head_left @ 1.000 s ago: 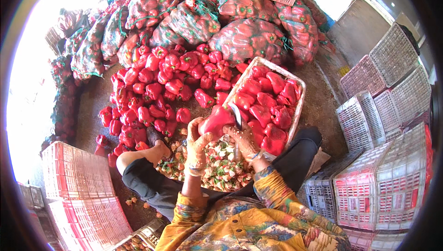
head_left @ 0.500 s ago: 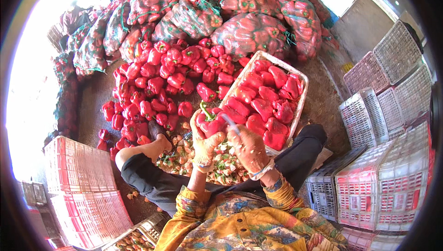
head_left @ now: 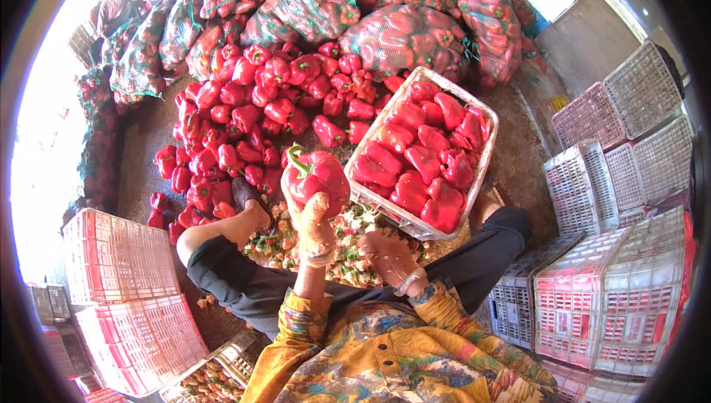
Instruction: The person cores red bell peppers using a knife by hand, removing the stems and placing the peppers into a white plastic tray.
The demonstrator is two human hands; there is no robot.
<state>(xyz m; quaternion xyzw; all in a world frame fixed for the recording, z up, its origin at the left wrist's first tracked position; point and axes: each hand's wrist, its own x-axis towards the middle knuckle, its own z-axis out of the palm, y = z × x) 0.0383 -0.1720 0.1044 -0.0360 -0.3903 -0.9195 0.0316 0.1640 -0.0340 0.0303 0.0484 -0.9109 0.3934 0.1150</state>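
Pepper (head_left: 323,177), stem attached, has been raised left of the crate (head_left: 398,218), clamped in the left hand (head_left: 312,227); the right hand (head_left: 388,257), previously beside it, has dropped nearer, by the trimmings (head_left: 346,256), grip not determinable.

We see that the held pepper (head_left: 324,176) has a smooth, glossy skin. The stacked crates (head_left: 122,258) look to be of hard plastic, rather matt. The sacks (head_left: 407,44) are of thin, see-through net. Our trousers (head_left: 241,273) are of matt cloth, and the floor (head_left: 518,170) appears rough.
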